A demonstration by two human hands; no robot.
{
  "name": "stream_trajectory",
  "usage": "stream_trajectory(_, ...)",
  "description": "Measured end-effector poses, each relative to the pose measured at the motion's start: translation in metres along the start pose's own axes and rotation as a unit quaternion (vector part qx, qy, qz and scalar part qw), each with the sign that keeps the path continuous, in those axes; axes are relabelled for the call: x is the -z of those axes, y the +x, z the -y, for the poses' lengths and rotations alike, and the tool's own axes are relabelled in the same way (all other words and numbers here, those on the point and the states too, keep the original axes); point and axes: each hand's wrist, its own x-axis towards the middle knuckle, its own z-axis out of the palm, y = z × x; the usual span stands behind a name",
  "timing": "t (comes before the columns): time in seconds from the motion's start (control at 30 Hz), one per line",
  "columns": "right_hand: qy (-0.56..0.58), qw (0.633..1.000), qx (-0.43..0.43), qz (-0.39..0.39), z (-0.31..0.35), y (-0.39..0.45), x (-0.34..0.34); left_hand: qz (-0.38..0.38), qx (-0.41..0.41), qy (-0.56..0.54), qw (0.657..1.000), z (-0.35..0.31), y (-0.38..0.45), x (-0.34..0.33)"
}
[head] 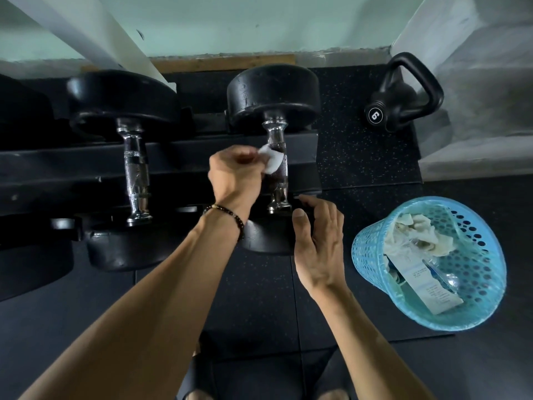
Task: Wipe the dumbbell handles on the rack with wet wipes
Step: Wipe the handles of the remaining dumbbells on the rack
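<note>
Two dumbbells lie across the black rack [72,166], chrome handles running from twelve to six o'clock. The left dumbbell [135,168] sits untouched at about ten o'clock from the hands. A black kettlebell [403,96] marked 6 rests on the floor at two o'clock. A blue plastic basket [372,255] stands at four o'clock, holding crumpled used wipes and a printed packet. Nothing blocks the right dumbbell [274,90].

The left hand [235,180], a beaded bracelet [230,216] on its wrist, curls its fingers and pinches a white wet wipe [272,161] against the knurled middle of the right dumbbell's handle [278,174]. The right hand [318,241] is loosely spread, holding nothing, fingertips at the near weight head's edge; whether they touch it I cannot tell.

The floor [360,157] is dark speckled rubber matting. A pale green wall [259,21] rises behind the rack, with grey concrete steps [476,82] at the right.
</note>
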Motion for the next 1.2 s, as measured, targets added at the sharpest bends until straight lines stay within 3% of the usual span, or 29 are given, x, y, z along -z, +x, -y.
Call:
stream_trajectory(0.2,0.001,1.0,-0.009,-0.009,0.002,0.0,-0.001,0.072,0.021,0.112,0.991,0.01,-0.016,0.011)
stream_trajectory(0.33,0.001,1.0,-0.006,-0.008,0.001,0.0,-0.001,0.079,0.071,-0.04,0.994,-0.003,-0.01,0.005)
stream_trajectory(0.47,0.003,1.0,-0.006,-0.015,0.001,0.0,-0.002,0.176,0.012,0.07,0.982,0.003,-0.018,0.022)
stream_trajectory(0.57,0.003,1.0,-0.003,-0.021,0.002,0.0,-0.003,0.174,-0.019,0.142,0.974,0.008,-0.015,0.024)
stream_trajectory(0.73,-0.003,1.0,0.001,-0.014,0.0,0.001,-0.002,0.089,0.022,0.032,0.995,-0.005,0.011,0.0)
stream_trajectory(0.9,-0.006,0.999,0.012,-0.029,0.0,0.0,-0.003,0.201,-0.024,0.227,0.953,0.007,-0.002,0.023)
stream_trajectory(1.03,-0.011,0.999,0.011,-0.028,-0.001,0.0,-0.004,0.079,0.029,-0.023,0.996,-0.018,0.011,0.004)
stream_trajectory(1.1,-0.013,1.0,0.011,-0.022,-0.002,0.001,-0.004,0.057,0.011,-0.047,0.997,-0.029,0.021,-0.005)
stream_trajectory(1.2,-0.013,0.999,0.015,-0.027,-0.001,0.002,-0.004,0.113,0.029,0.034,0.993,-0.02,0.014,0.006)
